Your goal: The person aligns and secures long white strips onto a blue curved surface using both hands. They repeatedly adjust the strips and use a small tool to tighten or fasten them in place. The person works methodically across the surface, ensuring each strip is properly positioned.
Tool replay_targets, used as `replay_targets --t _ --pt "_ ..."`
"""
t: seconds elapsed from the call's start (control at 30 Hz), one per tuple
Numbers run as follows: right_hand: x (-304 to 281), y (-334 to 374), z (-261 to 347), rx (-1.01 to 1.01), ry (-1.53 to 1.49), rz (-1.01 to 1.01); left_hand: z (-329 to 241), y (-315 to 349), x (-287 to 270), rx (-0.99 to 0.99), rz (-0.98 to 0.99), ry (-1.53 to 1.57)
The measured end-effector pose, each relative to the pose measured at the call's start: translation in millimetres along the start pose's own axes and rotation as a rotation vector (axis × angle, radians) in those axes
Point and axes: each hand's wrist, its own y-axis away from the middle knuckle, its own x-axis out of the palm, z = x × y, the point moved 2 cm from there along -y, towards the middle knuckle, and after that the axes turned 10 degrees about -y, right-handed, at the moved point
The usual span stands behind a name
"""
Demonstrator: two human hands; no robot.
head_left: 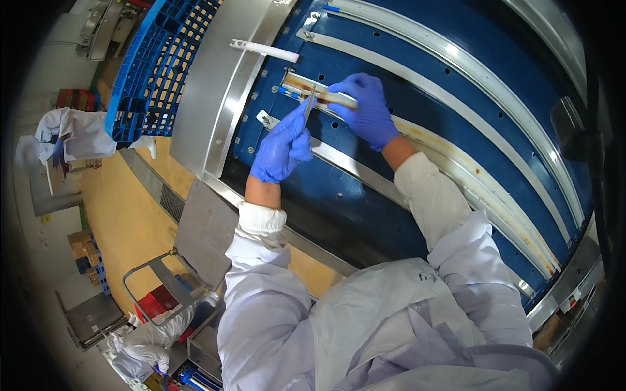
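My left hand (282,148), in a blue glove, is closed round a thin, flat metal blade-like tool (311,103), its tip pointing up at the near end of a stained rail (443,144). My right hand (369,112), gloved alike, is closed on a pale strip (342,100) at the same rail, with the fingers bent over its rounded end. Brown stains run along the rail's light channel. Blue tips (287,92) stick out at the rail's left end. My right palm hides part of the rail.
Several parallel metal rails (417,75) cross the dark blue panel (339,182), which has round holes. A white bar (264,50) lies over the steel edge (215,85). A blue plastic pallet (163,62) stands at upper left. Two co-workers in white (85,133) are farther off left.
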Motion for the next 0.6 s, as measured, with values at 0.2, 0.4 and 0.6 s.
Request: replay_targets --t 0.2,0.4,0.6 --pt "-13 -2 75 0.666 -1.021 0.327 -8 56 26 0.078 0.013 -0.161" --pt "-21 -6 150 0.408 -1.017 0.374 -17 133 32 0.170 -0.126 -0.339" --pt "-11 -6 214 0.534 -1.045 0.320 7 252 -1 0.188 -0.339 -0.410"
